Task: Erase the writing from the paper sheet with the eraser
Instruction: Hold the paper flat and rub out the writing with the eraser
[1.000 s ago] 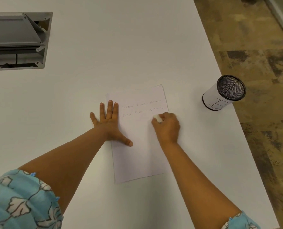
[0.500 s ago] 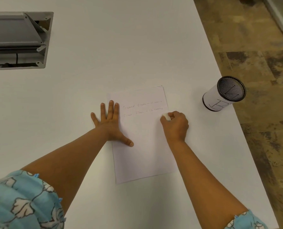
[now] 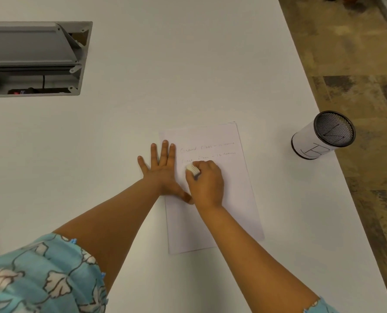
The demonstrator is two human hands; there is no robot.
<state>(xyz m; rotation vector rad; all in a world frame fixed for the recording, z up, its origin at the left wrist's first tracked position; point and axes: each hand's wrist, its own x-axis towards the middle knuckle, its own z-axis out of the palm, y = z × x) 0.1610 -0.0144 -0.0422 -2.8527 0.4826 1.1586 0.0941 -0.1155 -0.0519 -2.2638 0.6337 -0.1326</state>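
Note:
A white paper sheet [image 3: 233, 199] lies on the white table, with two lines of faint pencil writing [image 3: 210, 147] near its top. My left hand [image 3: 163, 170] lies flat with fingers spread on the sheet's left edge, pinning it down. My right hand [image 3: 207, 184] is closed on a small white eraser [image 3: 193, 169], which touches the paper at the left end of the lower line of writing, close to my left hand's fingers. The first word of that lower line looks fainter than the rest.
A white cylindrical pen holder with a black mesh rim [image 3: 323, 136] stands near the table's right edge. A grey open cable hatch [image 3: 36, 57] is set into the table at the far left. Patterned floor [image 3: 357, 64] lies beyond the right edge.
My right hand has carried the eraser leftward along the lower line, from the sheet's right edge to its left end. The left hand has stayed in place.

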